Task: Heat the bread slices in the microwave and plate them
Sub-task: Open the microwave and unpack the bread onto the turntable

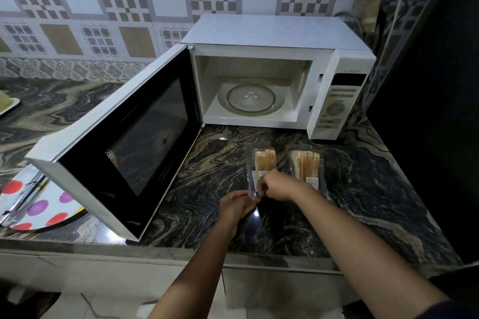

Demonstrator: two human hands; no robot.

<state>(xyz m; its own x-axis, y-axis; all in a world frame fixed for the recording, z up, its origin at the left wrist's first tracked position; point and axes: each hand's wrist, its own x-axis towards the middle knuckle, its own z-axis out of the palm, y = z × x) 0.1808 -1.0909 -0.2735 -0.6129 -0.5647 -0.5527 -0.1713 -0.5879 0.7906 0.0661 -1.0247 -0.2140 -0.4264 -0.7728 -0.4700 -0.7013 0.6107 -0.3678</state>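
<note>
Grip: left hand (237,205) and right hand (277,186), fingers curled, both pinching the near end of the held bread packet (260,160). The knuckles partly mask the pinched spot.
Held bread packet: clear glossy film, oblong. White slices stand on edge with tan crusts, and the printed label is too small to read. It lies on the countertop (220,163), running away from the grip.
Second bread packet (307,163): same kind, just beyond the right hand, its near end hidden by that wrist.
Countertop: polished stone, dark with tan swirls.
Microwave (272,33): white box beyond both packets. Door (124,142) swung wide, with a black perforated window. Round glass turntable (251,98) inside.
Plate (44,204): round, white with red and purple dots, well out past the left hand. The door partly covers it, and a metal utensil (20,199) of unclear kind lies across it.
</note>
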